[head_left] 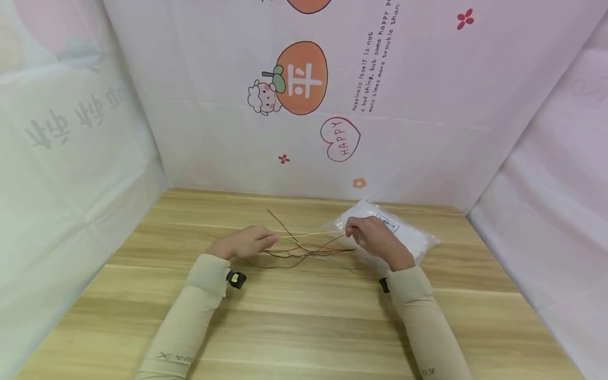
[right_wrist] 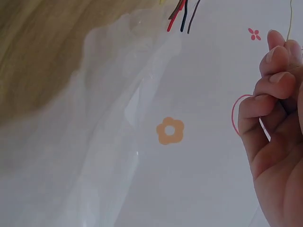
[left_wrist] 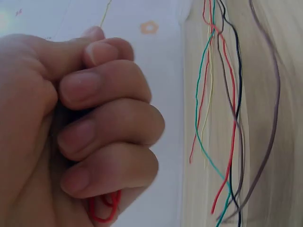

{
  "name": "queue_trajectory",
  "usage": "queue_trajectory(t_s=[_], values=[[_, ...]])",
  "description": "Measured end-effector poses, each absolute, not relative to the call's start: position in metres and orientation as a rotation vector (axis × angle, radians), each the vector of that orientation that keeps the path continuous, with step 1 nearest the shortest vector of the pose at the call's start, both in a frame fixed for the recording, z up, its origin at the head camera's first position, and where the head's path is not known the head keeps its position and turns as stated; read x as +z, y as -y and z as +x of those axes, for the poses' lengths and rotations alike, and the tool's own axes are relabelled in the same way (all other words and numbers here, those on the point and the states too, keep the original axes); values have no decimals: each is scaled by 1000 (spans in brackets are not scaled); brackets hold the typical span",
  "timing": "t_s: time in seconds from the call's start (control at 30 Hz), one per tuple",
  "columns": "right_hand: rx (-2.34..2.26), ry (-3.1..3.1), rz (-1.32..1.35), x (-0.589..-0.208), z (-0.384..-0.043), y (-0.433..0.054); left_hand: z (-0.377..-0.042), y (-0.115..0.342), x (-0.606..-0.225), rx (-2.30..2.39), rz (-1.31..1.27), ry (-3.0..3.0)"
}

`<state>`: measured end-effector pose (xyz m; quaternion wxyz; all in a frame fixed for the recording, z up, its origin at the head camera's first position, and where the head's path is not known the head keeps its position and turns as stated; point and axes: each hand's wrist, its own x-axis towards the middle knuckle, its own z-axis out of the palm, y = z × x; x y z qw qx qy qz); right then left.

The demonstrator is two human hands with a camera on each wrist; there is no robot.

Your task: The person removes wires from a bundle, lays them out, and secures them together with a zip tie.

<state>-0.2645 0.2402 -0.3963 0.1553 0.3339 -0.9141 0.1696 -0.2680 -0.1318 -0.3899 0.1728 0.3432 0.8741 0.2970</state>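
Observation:
A thin yellow wire (head_left: 311, 234) stretches nearly straight between my two hands, a little above the table. My left hand (head_left: 246, 241) pinches one end between thumb and forefinger, its other fingers curled in. A red loop (left_wrist: 105, 218) sticks out below those fingers in the left wrist view. With its fingertips my right hand (head_left: 375, 237) pinches the yellow wire's other end. A thin red loop (right_wrist: 233, 116) shows beside its curled fingers in the right wrist view. Beneath lie loose wires: green (left_wrist: 197, 99), black (left_wrist: 240, 85), red (left_wrist: 233, 94) and purplish-brown (left_wrist: 277, 94).
A clear plastic bag (head_left: 413, 237) with white contents and a printed label (head_left: 387, 222) lies behind and under my right hand. The wood-grain table (head_left: 304, 327) meets white printed cloth (head_left: 214, 148) at the back and sides. Both wrists carry small black devices (head_left: 237, 279).

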Motion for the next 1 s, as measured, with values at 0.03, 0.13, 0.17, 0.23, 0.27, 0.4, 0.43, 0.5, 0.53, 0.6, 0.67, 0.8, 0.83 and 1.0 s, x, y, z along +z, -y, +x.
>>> queue_trajectory(t_s=[0.03, 0.13, 0.17, 0.23, 0.27, 0.4, 0.43, 0.5, 0.53, 0.6, 0.67, 0.8, 0.83, 1.0], values=[[491, 2623, 966, -396, -265, -240, -269, 134, -389, 831, 971, -2485], [513, 2646, 982, -394, -265, -240, -271, 143, -390, 778, 935, -2535], [517, 2653, 983, -394, -265, -241, -271, 146, -390, 768, 917, -2548], [514, 2660, 976, -395, -265, -242, -272, 151, -389, 759, 888, -2572], [510, 2663, 967, -395, -265, -244, -272, 153, -389, 759, 870, -2578], [494, 2659, 947, -398, -268, -249, -272, 160, -387, 796, 863, -2552], [495, 2660, 946, -398, -268, -251, -273, 161, -387, 803, 871, -2540], [502, 2657, 953, -399, -269, -253, -273, 162, -386, 816, 895, -2519], [505, 2658, 952, -399, -269, -253, -273, 162, -385, 817, 903, -2511], [520, 2667, 943, -399, -269, -255, -274, 163, -384, 823, 914, -2498], [537, 2680, 933, -399, -269, -256, -275, 164, -384, 830, 929, -2482], [563, 2712, 929, -399, -269, -257, -277, 170, -385, 827, 952, -2472], [571, 2716, 927, -399, -269, -257, -277, 171, -385, 825, 953, -2473], [580, 2760, 921, -401, -269, -257, -277, 178, -386, 793, 918, -2475]])
